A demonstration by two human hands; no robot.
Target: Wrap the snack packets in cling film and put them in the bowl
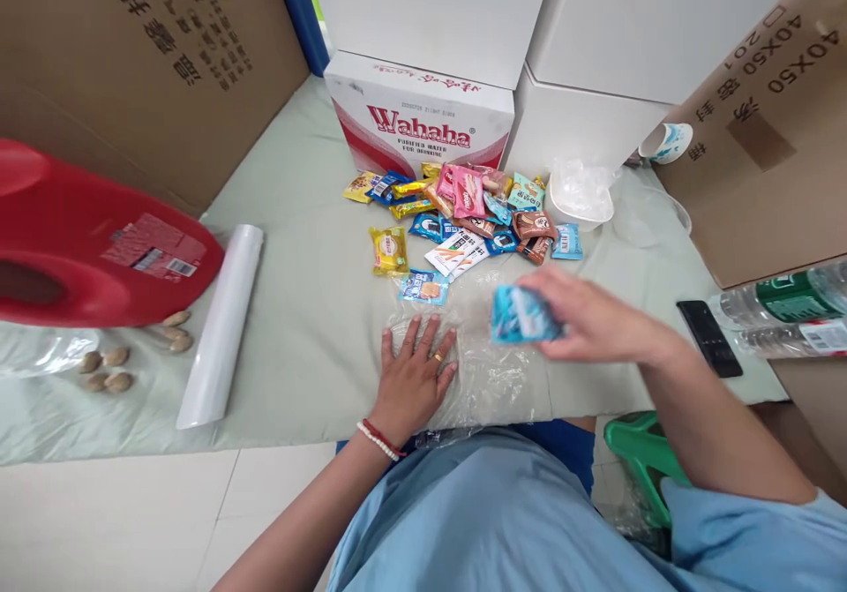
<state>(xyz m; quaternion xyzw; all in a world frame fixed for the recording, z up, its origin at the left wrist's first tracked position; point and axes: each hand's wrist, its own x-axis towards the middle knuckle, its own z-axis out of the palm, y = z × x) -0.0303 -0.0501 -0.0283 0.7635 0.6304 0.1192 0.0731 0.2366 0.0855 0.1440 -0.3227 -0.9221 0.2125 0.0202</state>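
My left hand [414,376] lies flat with fingers spread, pressing on a clear plastic bag [493,389] at the table's front. My right hand [588,314] grips a blue snack packet [522,314] above the bag's right part; motion blurs its print. Just beyond my left fingertips lies a light-blue snack packet [423,287], with a yellow packet [389,251] behind it. Farther back, a heap of wrapped snacks [468,193] in pink, brown, white, blue and yellow rests before the box.
A Wahaba-style white water carton [423,120] stands behind the heap. To the left are a plastic roll [221,327], a red jug [99,239] and several walnuts [117,382]. At right sit a white bowl [580,208], a phone [709,338] and bottles [787,299].
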